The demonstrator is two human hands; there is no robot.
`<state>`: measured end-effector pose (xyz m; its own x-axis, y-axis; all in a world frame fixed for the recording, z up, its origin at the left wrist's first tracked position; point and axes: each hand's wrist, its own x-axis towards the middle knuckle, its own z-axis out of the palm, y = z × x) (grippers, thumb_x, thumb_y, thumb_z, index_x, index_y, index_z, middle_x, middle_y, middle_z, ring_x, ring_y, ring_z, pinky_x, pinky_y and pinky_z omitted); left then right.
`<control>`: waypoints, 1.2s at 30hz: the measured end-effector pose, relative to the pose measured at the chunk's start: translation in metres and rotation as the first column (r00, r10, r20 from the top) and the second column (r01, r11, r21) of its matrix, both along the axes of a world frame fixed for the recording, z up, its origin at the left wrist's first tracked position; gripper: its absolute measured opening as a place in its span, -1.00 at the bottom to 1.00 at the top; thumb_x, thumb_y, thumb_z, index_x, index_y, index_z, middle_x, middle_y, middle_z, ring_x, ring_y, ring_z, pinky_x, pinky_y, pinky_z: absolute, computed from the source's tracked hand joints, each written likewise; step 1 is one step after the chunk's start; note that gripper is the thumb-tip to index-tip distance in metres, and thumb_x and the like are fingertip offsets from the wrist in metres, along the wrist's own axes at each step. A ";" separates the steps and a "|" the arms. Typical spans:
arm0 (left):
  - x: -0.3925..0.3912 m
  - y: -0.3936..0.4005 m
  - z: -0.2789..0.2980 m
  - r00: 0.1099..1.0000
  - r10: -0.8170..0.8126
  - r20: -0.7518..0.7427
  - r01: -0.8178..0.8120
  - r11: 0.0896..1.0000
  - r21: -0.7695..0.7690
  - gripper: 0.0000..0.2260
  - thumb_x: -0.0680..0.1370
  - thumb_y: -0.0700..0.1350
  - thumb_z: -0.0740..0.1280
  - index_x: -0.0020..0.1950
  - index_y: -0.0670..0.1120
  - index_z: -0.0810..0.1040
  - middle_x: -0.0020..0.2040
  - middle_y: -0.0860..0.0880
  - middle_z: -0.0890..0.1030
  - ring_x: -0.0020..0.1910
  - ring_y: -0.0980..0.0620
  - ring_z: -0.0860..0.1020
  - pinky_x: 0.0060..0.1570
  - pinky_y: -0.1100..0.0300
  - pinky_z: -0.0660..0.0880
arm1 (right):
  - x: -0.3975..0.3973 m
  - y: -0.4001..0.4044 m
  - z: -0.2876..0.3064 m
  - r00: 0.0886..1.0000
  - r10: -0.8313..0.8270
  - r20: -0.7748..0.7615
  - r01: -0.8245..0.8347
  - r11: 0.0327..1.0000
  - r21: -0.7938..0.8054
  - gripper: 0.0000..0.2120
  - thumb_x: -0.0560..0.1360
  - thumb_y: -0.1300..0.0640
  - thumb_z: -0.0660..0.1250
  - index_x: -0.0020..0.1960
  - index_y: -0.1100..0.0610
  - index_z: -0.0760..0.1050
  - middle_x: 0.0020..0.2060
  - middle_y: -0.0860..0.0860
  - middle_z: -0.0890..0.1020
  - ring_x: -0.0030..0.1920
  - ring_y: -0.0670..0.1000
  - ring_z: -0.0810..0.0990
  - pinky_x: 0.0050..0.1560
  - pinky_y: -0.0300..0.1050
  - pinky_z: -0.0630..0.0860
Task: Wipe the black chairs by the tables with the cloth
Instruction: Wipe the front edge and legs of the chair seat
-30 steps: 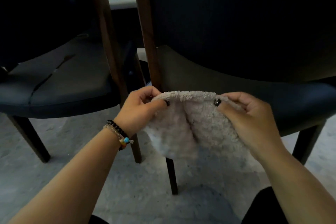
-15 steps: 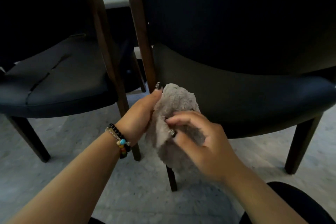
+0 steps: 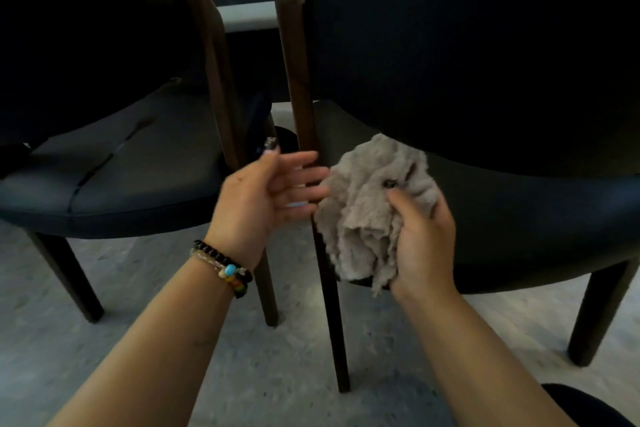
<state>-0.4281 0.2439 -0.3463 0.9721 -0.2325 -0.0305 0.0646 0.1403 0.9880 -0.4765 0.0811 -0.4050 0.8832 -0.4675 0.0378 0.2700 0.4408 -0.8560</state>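
Observation:
Two black padded chairs stand side by side: one on the left and one on the right, both with dark wooden legs. A fluffy grey cloth is bunched in my right hand, which grips it in front of the right chair's seat edge. My left hand, with beaded bracelets on the wrist, hovers just left of the cloth with fingers spread and relaxed, holding nothing. Its fingertips lie near the cloth's left edge, across the right chair's wooden post.
A pale table edge shows between the chair backs. The floor is grey speckled stone. Chair legs stand at the lower left, centre and right. My dark knee shows at the bottom right.
Both hands held the cloth stretched between them, then gathered it. Now my left hand has let go and opened, and my right hand alone holds the bunched cloth, shifted right.

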 end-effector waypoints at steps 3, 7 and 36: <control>0.013 0.012 -0.004 0.958 0.281 -0.047 -0.282 0.959 -0.014 -0.72 0.67 -0.04 0.09 0.14 -0.10 0.56 -0.01 -0.11 0.70 -0.06 -0.04 0.69 -0.14 0.14 0.62 | 0.017 0.007 0.002 0.988 -0.056 0.143 0.076 0.987 -0.139 -0.63 0.45 0.08 0.37 0.23 -0.14 0.52 0.12 -0.11 0.64 0.14 -0.10 0.63 0.02 -0.20 0.59; 0.023 0.014 -0.013 0.903 0.398 -0.160 -0.397 0.917 0.042 -0.78 0.67 -0.06 0.12 0.14 -0.08 0.52 0.03 -0.10 0.67 -0.02 -0.03 0.67 -0.06 0.08 0.60 | 0.052 0.038 -0.002 0.987 0.158 -0.023 -0.148 0.847 -0.510 -0.37 0.46 0.07 0.43 0.46 -0.15 0.28 0.36 -0.09 0.42 0.32 -0.13 0.46 0.30 0.00 0.49; 0.091 0.033 -0.049 0.832 0.535 -0.145 -0.547 0.835 -0.054 -0.78 0.65 -0.12 0.12 0.03 -0.07 0.57 -0.19 -0.03 0.65 -0.32 0.13 0.58 -0.29 0.26 0.48 | 0.085 0.048 0.029 0.966 0.239 -0.103 0.189 -0.916 -0.353 -0.65 0.66 0.16 0.04 0.37 0.21 0.41 0.23 0.22 0.54 0.23 0.22 0.53 0.21 0.05 0.45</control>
